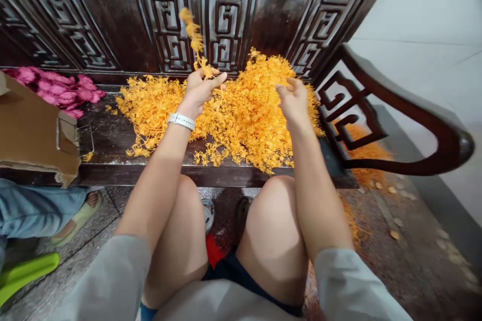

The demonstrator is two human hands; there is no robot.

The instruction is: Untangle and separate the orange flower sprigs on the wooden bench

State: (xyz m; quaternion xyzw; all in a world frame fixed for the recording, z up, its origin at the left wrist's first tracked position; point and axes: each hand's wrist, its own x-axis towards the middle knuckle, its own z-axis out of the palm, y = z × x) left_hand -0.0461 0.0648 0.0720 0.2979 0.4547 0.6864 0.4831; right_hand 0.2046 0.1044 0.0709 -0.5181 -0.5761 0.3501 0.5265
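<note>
My left hand (201, 88), with a white watch (181, 120) on the wrist, is closed on a yellow-orange sprig (194, 35) that stands up from the fingers, its tip blurred. Under and between both hands a large heap of yellow-orange sprigs (244, 110) lies on the dark wooden bench (109, 135). My right hand (292, 96) is over the right part of the heap, its fingers apart and slightly bent, with nothing visible held in them.
Pink flowers (62, 89) and a cardboard box (35, 128) lie on the bench at the left. A carved backrest (226, 20) rises behind, and a curved armrest (406, 105) bounds the right. Another person's jeans leg (41, 208) shows lower left. More orange pieces (367, 153) lie beyond the armrest.
</note>
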